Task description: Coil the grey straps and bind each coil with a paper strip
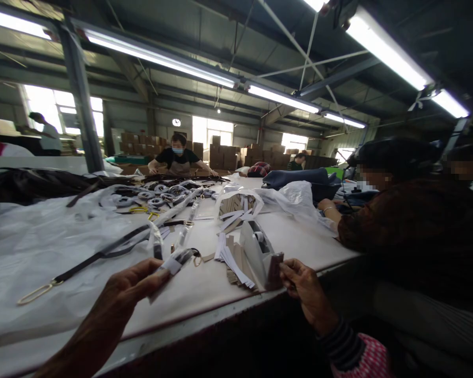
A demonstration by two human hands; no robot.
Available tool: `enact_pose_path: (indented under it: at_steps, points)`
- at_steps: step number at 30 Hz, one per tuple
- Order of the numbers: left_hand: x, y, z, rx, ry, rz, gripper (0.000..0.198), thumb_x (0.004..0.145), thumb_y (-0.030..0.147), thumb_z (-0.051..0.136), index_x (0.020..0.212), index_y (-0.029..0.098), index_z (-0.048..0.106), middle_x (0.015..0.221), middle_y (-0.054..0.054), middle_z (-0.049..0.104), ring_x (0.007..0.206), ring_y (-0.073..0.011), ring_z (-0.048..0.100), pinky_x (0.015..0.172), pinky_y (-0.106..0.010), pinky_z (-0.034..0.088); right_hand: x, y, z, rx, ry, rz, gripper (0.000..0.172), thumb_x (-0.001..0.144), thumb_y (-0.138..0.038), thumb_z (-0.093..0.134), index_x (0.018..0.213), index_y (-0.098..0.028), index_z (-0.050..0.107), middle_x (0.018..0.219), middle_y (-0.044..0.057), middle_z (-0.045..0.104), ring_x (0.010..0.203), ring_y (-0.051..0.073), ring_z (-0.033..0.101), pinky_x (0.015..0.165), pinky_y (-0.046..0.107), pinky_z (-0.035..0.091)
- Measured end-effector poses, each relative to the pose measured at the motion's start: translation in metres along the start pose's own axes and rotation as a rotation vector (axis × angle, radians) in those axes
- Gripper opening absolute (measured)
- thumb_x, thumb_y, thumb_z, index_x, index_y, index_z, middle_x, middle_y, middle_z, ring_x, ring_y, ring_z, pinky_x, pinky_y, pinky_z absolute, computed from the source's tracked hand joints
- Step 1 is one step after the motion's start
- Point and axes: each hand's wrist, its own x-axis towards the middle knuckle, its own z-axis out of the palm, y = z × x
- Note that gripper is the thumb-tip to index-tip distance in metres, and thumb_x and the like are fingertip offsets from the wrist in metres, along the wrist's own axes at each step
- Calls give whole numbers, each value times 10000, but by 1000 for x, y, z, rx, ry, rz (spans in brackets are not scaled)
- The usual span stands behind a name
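My left hand (142, 283) is closed on a dark strap (186, 256), folded into a bundle with a white paper band around it; a metal ring shows at its end. Just right of it stands a grey tape dispenser (256, 252). The fingers of my right hand (305, 289) are pinched together at the dispenser's near end, on what looks like the tape's free end (275, 269). Fanned paper strips (236, 265), white and tan, lie between the bundle and the dispenser. To the left a long dark strap with a metal loop (39, 293) lies on plastic sheeting.
Coiled straps in clear wrap (157, 197) pile up across the table (299, 247), near yellow-handled scissors (139, 209). An open plastic bag (256, 197) holds more strips. A co-worker (394, 210) sits close on the right; another person (177, 157) leans over the far side.
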Motion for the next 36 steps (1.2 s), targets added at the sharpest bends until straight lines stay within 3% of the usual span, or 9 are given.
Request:
enact_pose_path:
  at_steps: [4, 7, 11, 16, 19, 26, 32, 36]
  points:
    - [-3, 6, 6, -97, -69, -51, 379, 856, 559, 618, 837, 185, 682, 743, 7, 575, 728, -193, 491, 684, -295, 376, -6, 8, -16, -120, -26, 14, 455, 561, -535, 856, 580, -203, 545, 467, -63, 422, 433, 72, 301, 435, 208, 146]
    - [-5, 9, 13, -73, -60, -34, 329, 835, 515, 662, 828, 187, 668, 709, 27, 536, 727, -182, 466, 685, -287, 343, -21, 4, -7, -149, -147, -20, 461, 663, -588, 833, 663, -213, 565, 526, -64, 434, 451, 77, 302, 439, 218, 174]
    - [-11, 16, 29, 12, -37, 11, 252, 855, 447, 656, 853, 196, 672, 756, 27, 577, 752, -184, 499, 698, -282, 347, -54, -13, 54, 98, -436, -7, 420, 803, -541, 798, 766, -209, 544, 619, -63, 457, 511, 71, 322, 462, 209, 195]
    - [-17, 18, 38, 175, 14, 206, 175, 889, 353, 628, 812, 202, 671, 901, -29, 631, 867, -216, 566, 791, -299, 412, -76, -25, 136, 354, -620, -22, 391, 912, -489, 717, 762, -202, 498, 603, -71, 437, 495, 59, 262, 447, 218, 170]
    - [-18, 11, 33, 195, 45, 254, 162, 919, 329, 621, 819, 205, 649, 923, -40, 633, 924, -225, 573, 841, -310, 423, -77, -23, 157, 360, -639, -33, 393, 923, -477, 711, 743, -192, 509, 594, -75, 423, 498, 57, 258, 446, 217, 191]
    - [-25, -1, 24, 158, 52, 211, 163, 929, 342, 607, 846, 208, 651, 922, -40, 624, 912, -226, 572, 839, -316, 427, -74, -10, 173, 354, -615, 38, 426, 852, -498, 779, 718, -197, 509, 521, -86, 455, 410, 33, 254, 392, 200, 146]
    - [-35, 5, 20, 53, -8, 62, 294, 958, 483, 548, 844, 216, 592, 812, 8, 570, 777, -189, 517, 712, -285, 401, -83, 7, 188, 494, -603, 44, 396, 859, -498, 780, 763, -192, 548, 551, -93, 396, 443, 39, 250, 396, 191, 166]
    - [-38, 12, 19, -71, -93, 22, 300, 992, 470, 491, 836, 218, 535, 748, 36, 510, 709, -159, 450, 650, -268, 379, -92, 8, 199, 570, -584, 43, 398, 843, -555, 778, 855, -199, 599, 565, -103, 313, 471, 52, 211, 418, 203, 177]
